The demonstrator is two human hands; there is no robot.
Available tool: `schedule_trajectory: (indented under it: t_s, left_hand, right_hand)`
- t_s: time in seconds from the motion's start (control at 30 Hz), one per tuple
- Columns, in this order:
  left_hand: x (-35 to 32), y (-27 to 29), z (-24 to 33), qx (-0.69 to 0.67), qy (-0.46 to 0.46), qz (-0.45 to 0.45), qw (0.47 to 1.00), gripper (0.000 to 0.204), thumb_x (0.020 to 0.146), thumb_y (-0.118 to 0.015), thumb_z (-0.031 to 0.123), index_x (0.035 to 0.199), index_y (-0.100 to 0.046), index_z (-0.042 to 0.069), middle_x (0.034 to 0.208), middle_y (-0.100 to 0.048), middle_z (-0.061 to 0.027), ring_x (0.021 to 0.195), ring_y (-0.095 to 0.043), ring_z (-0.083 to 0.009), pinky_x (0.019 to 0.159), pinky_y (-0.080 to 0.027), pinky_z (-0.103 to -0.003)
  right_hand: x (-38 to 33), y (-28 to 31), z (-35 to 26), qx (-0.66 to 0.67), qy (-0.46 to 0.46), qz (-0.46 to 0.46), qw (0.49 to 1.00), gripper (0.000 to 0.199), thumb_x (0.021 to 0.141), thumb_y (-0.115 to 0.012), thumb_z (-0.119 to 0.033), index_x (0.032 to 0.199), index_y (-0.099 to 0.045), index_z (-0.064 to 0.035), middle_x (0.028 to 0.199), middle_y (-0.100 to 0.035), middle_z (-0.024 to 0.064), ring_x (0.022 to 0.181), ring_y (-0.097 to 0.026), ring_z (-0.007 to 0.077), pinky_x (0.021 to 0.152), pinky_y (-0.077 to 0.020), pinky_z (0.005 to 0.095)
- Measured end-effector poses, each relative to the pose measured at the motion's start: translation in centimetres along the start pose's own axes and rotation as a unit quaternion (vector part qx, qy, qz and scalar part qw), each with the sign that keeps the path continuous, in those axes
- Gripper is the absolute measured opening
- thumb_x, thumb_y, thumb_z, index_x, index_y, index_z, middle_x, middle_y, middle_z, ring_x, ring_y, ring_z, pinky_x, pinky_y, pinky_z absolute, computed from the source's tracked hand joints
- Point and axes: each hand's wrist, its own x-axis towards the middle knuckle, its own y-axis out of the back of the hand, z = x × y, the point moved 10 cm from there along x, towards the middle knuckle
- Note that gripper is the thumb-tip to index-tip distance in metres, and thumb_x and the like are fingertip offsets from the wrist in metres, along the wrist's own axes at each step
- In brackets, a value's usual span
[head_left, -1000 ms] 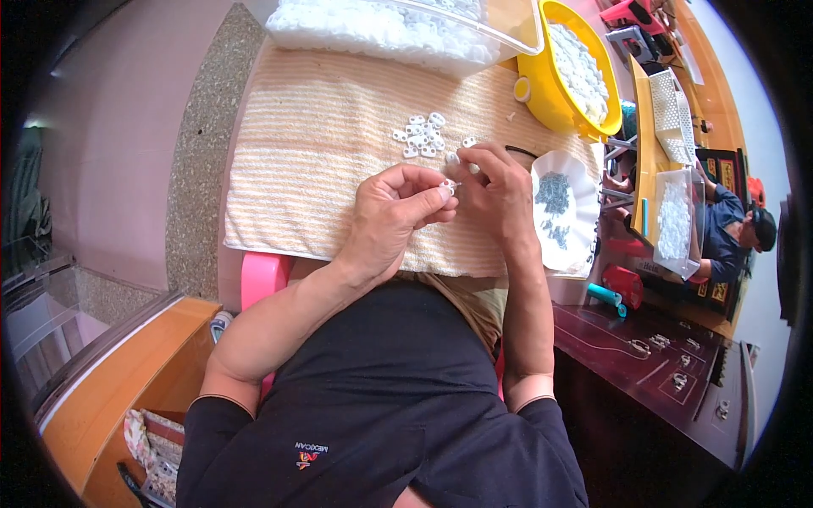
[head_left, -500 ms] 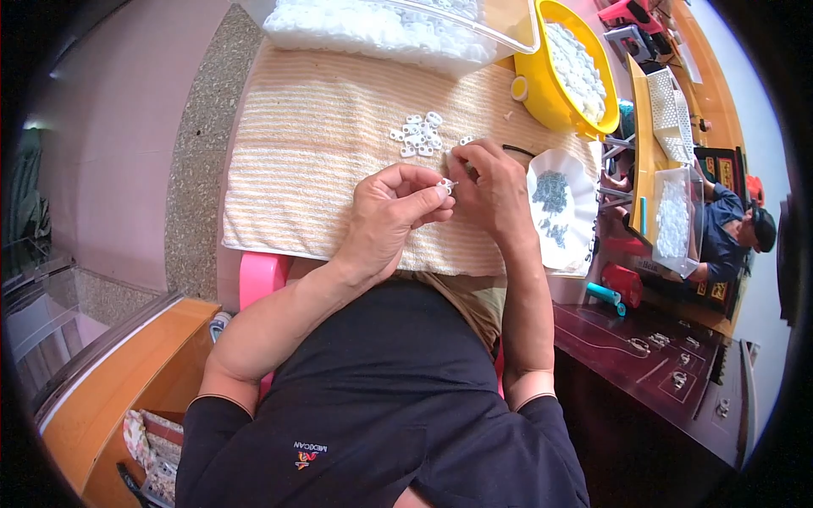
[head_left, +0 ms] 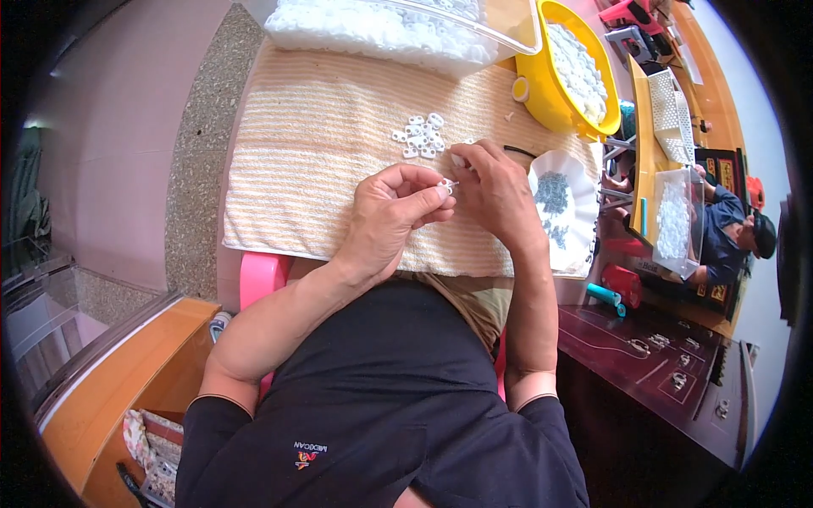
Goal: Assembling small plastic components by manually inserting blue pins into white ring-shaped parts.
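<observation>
My left hand [head_left: 385, 216] pinches a small white plastic piece [head_left: 446, 184] between thumb and fingers. A thin pin sticks out of the piece toward the right. Close beside it, my right hand [head_left: 498, 188] has its fingers bent together, apart from the piece. Something whitish shows at the right fingertips, too small to name. Just beyond the hands lies a loose pile of small white plastic pieces [head_left: 419, 137] with holes. To the right of my right hand, a white fluted dish [head_left: 580, 196] holds many small dark parts.
A striped towel [head_left: 296, 161] covers the work surface. At its far side stand a clear bin [head_left: 508, 38] and a yellow tub [head_left: 532, 80], both full of white pieces. A black strip [head_left: 518, 151] lies near the dish. A person [head_left: 728, 220] sits at the right beside another clear box [head_left: 690, 254].
My right hand has shifted slightly, its fingertips now a little lower and nearer the piece. My left hand keeps its pinch on the white piece.
</observation>
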Motion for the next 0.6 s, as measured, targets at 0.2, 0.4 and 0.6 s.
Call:
schedule_trajectory:
  t_s: [0.2,0.4,0.6]
  left_hand:
    - [0.0,-0.1,-0.3,0.007,0.021,-0.005,1.0,0.01,0.087,-0.064,0.001,0.097,-0.061,0.0,0.089,-0.066,-0.0083,0.081,-0.066,-0.0153,0.077,-0.057,-0.029]
    - [0.0,0.1,-0.3,0.011,0.018,0.002,1.0,0.013,0.087,-0.065,0.002,0.098,-0.061,0.0,0.09,-0.066,-0.009,0.081,-0.066,-0.0154,0.077,-0.057,-0.029]
    - [0.0,0.2,-0.5,0.006,0.031,0.006,0.999,0.016,0.087,-0.064,0.001,0.103,-0.061,-0.001,0.091,-0.067,-0.0093,0.082,-0.067,-0.0159,0.078,-0.058,-0.029]
  right_hand:
    - [-0.9,0.6,1.1,0.094,-0.052,0.04,0.993,0.022,0.084,-0.063,-0.006,0.105,-0.061,-0.0033,0.089,-0.063,0.0161,0.078,-0.064,0.0296,0.073,-0.0511,0.0377]
    - [-2.0,0.1,2.2,0.283,-0.074,0.043,0.955,0.025,0.083,-0.068,-0.001,0.108,-0.061,0.0015,0.081,-0.06,0.0031,0.073,-0.057,0.0074,0.067,-0.0464,0.0218]
    - [-3.1,-1.2,3.4,0.447,-0.111,0.047,0.886,0.026,0.085,-0.066,0.001,0.11,-0.06,0.0034,0.088,-0.06,0.0,0.075,-0.055,0.0048,0.067,-0.0438,0.0185]
